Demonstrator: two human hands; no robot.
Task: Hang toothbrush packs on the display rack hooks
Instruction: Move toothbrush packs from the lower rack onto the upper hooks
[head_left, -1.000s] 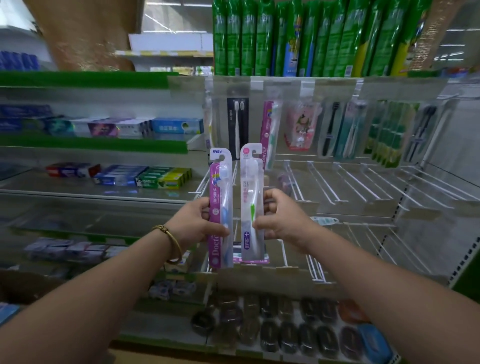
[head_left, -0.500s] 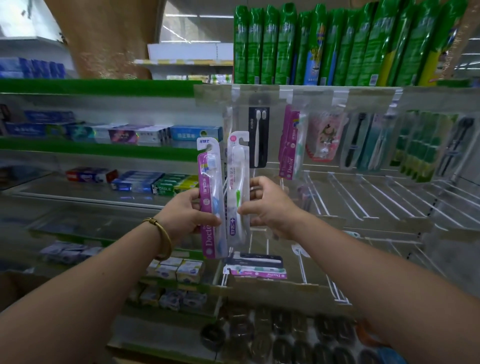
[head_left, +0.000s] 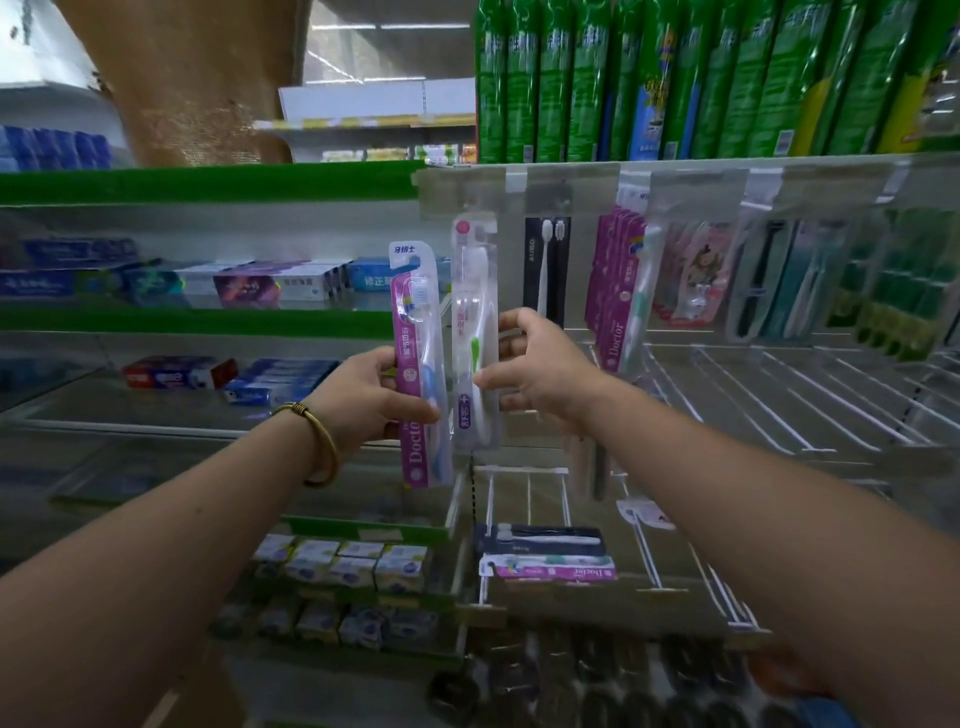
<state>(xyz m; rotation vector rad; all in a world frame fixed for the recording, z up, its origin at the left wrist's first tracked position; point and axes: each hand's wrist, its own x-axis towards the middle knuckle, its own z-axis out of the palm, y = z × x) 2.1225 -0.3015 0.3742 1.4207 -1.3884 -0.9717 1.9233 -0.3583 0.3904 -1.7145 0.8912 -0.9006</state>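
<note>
Left hand (head_left: 374, 395) grips the purple pack (head_left: 418, 364) at mid-height, thumb across the front. This holds it upright and in reserve. Right hand (head_left: 540, 369) pinches the clear pack (head_left: 474, 338) by its right edge, thumb in front and fingers behind, leaving the top tab free to meet a hook. The clear pack stands upright at 3 o'clock of the purple one, just beside it. Its tab is raised to the top row, at 9 o'clock of the hung black pack (head_left: 545, 270). Whether the tab hole is on a hook cannot be told. Both packs are flat, glossy blister cards. Bare white wire hooks (head_left: 748, 405) lie at 3 o'clock of the right hand.
</note>
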